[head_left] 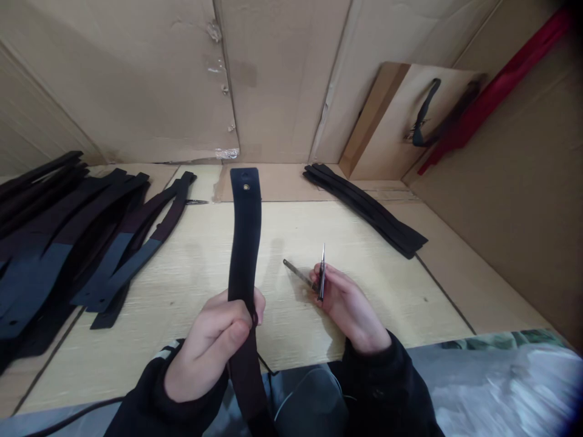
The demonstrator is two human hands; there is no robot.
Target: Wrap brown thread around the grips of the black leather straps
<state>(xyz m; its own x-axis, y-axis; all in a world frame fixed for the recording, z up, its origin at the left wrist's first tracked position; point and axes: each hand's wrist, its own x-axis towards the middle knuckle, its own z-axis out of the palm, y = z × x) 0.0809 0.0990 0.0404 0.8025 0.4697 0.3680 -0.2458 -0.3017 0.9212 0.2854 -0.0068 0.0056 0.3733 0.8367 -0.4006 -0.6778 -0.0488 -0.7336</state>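
My left hand (214, 340) is closed around a long dark strap (246, 243), gripping it near the middle of what shows. The strap stands up away from me, and a small metal snap (246, 187) sits near its squared far end. Its lower part runs down toward my lap. To the right, my right hand (348, 303) pinches a slim, pointed metal tool (322, 273), tip upward, that looks like snips or tweezers. A thin flat metal strip (296, 271) with a hole in its end sticks out leftward by those fingers; whether they hold it is unclear.
Many dark straps (95, 243) lie heaped on the table's left side. A smaller bundle of straps (368, 209) rests at the back right. Cardboard walls (282, 79) enclose the table, with a paper bag (392, 121) in the right corner. Clear plastic (514, 388) is at lower right.
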